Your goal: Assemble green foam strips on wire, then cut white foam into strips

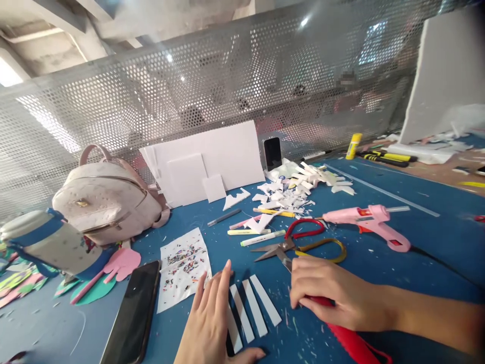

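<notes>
My left hand (212, 316) lies palm down with its fingers stretched, partly over the leftmost of several white strips (254, 308) set side by side on the blue table. My right hand (329, 293) is closed around a red object (350, 344), whose upper part is hidden in the fist. Just beyond that hand lie scissors with red and yellow handles (288, 244), their blades pointing left. A white sheet (170, 298) dotted with small colored bits is left of my left hand, beside a black phone (134, 313).
A pink glue gun (364, 217) with a cord lies at right. Beyond the hands are markers (262, 238) and white scraps (291, 189). White boards (231, 151) lean at the back. A backpack (106, 202) and a bottle (49, 242) stand left; a glue stick (353, 146) stands back right.
</notes>
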### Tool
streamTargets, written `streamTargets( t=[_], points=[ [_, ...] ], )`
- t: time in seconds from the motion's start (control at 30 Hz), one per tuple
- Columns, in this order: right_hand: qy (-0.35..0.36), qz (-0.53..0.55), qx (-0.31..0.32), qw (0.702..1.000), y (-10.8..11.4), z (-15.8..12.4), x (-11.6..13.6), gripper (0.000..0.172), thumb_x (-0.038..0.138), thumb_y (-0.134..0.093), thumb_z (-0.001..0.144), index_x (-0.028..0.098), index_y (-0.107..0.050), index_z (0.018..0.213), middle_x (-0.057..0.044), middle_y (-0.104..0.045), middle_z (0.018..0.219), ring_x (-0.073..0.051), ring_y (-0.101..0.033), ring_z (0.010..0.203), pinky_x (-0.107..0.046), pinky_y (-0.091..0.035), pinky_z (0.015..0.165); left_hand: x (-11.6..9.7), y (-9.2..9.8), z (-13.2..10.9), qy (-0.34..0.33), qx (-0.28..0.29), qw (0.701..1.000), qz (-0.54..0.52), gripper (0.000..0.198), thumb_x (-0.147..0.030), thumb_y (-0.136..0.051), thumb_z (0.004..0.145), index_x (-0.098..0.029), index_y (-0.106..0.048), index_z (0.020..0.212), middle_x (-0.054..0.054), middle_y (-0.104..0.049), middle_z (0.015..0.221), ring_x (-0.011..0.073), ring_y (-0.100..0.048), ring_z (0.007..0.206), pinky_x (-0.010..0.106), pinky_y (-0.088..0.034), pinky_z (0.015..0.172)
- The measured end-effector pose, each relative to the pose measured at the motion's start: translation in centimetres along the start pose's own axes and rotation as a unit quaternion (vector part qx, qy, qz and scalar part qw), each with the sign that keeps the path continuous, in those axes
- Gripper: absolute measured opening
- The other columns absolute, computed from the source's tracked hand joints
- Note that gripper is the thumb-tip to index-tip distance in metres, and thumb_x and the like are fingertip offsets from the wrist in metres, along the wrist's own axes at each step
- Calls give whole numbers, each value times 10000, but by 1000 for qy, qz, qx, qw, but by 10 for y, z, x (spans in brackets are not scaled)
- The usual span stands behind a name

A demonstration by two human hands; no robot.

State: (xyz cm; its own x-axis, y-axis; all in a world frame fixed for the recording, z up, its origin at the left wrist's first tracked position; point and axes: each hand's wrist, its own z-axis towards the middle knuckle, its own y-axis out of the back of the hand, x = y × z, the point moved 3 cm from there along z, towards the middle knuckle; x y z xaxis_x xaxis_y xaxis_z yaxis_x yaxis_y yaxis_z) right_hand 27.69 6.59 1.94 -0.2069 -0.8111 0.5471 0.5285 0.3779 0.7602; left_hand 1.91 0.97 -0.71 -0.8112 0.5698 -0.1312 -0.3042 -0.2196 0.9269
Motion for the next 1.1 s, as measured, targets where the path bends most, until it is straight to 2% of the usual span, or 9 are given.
streamTargets(
  t=[0.13,0.23,0.47,0.63,0.77,0.87,0.93,1.0,1.1],
  points=[
    [13,-5,-1,1000,-1,-1,1,199,117,-474,947,209,-650,938,-37,-676,828,-185,-516,805,-345,-432,789,-3,-2,-1,47,-12,999,-16,1189,-587,-703,783,-193,65,1601,185,-591,1380,403,-563,1280,637,-367,1128],
    [16,-6,-9,1000,-1,-1,1,197,108,-476,947,206,-646,933,-32,-680,835,-179,-512,809,-333,-429,790,-7,0,0,39,-16,999,-32,1138,-513,-699,804,-201,51,1600,179,-587,1374,381,-578,1260,629,-334,1152],
    [27,-11,-24,999,-2,-3,3,205,108,-472,951,197,-655,930,-27,-678,825,-172,-506,807,-322,-415,797,-7,7,-1,1,0,999,-32,1125,-637,-614,858,-178,103,1591,228,-548,1423,398,-572,1271,648,-349,1128],
    [23,-23,-32,999,-4,-5,2,200,122,-481,949,189,-669,935,-38,-680,840,-174,-516,815,-317,-407,781,0,21,13,40,-44,997,-46,796,-403,-519,979,-246,-40,1595,198,-427,1531,381,-419,1406,609,-401,1103],
    [28,-31,-41,998,-5,-6,1,199,152,-487,958,181,-680,922,-47,-669,838,-178,-522,820,-314,-406,766,44,38,79,62,-101,987,-106,710,-346,-571,956,-290,-194,1556,147,-527,1433,301,-527,1318,518,-459,1074],
    [40,-38,-46,997,-4,-7,2,200,147,-484,954,177,-679,923,-45,-674,831,-178,-518,811,-316,-407,769,103,51,146,120,-144,978,-87,539,-268,-560,964,-226,-368,1466,135,-607,1317,259,-604,1217,436,-532,982],
    [57,-45,-50,996,-3,-7,3,208,134,-475,951,174,-677,923,-43,-682,829,-177,-517,807,-318,-409,776,140,52,183,162,-140,975,-60,384,-272,-566,983,-177,-510,1351,121,-640,1238,254,-656,1097,440,-564,904],
    [74,-52,-54,994,-2,-7,4,220,125,-465,950,174,-677,922,-45,-689,832,-180,-517,806,-320,-410,780,166,48,207,189,-123,974,-28,335,-312,-623,967,-159,-587,1262,104,-630,1244,245,-660,1039,451,-571,872],
    [81,-66,-58,993,-1,-7,3,233,123,-456,954,177,-680,919,-46,-692,826,-183,-517,800,-321,-410,775,183,34,225,201,-95,975,20,330,-312,-626,965,-163,-593,1258,105,-619,1267,250,-649,1064,458,-564,888]
  ],
)
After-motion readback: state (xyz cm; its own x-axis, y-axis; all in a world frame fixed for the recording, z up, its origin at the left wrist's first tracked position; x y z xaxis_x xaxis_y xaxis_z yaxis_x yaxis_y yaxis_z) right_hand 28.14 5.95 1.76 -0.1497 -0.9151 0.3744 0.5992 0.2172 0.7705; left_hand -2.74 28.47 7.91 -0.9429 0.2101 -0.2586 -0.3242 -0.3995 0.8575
